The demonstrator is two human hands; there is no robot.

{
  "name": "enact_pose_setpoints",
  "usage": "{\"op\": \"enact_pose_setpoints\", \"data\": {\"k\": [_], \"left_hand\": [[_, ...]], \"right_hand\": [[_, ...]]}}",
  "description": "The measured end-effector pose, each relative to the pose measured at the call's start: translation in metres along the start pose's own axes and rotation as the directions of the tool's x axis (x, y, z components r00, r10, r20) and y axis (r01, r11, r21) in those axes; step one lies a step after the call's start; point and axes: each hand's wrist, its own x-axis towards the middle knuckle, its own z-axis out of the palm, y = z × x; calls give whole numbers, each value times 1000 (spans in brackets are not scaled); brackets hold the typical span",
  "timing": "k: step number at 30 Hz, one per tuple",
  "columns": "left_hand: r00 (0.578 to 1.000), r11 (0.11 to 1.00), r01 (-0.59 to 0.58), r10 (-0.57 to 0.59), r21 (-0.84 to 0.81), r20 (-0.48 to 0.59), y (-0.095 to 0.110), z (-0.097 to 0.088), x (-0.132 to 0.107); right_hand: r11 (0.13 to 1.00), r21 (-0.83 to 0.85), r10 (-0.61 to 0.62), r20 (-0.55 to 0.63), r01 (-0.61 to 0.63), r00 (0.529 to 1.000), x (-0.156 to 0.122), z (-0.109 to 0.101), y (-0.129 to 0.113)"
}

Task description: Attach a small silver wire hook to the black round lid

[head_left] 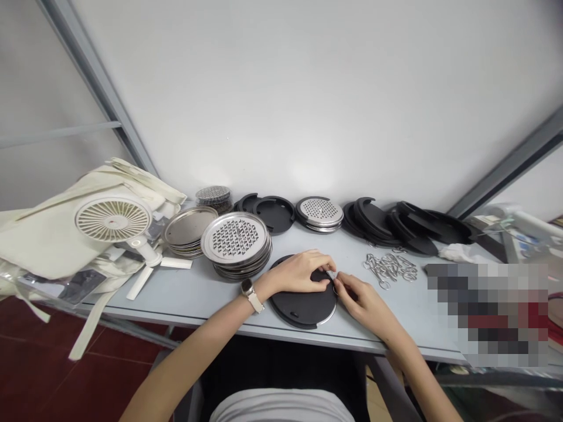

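On the table in front of me lies a round black disc (295, 303) with a metal edge showing at its lower right. My left hand (303, 273) reaches over the disc, thumb and fingers closed round a small metal ring clip (332, 274) at its right edge. From the right, my right hand (358, 298) pinches the same clip, and a thin wire ring shows below its fingertips. Fingers partly hide the clip. To the right is a loose pile of similar metal ring clips (390, 267).
Round metal grater plates (237, 239) are stacked left of the disc, beside plain metal discs (189, 227). Black round holders (373, 220) line the wall, one with a perforated metal plate (320, 211). A white fan (115, 220) and cream bag (48, 234) stand far left.
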Motion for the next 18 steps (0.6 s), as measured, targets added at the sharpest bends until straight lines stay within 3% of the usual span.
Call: {"op": "enact_pose_setpoints", "data": {"k": [8, 18], "left_hand": [[999, 999, 31, -31, -20, 16, -2, 1, 1], [999, 995, -53, 52, 80, 8, -2, 1, 0]], "right_hand": [[1000, 15, 11, -47, -11, 999, -1, 0, -3], [999, 17, 37, -22, -37, 999, -2, -1, -3]]}}
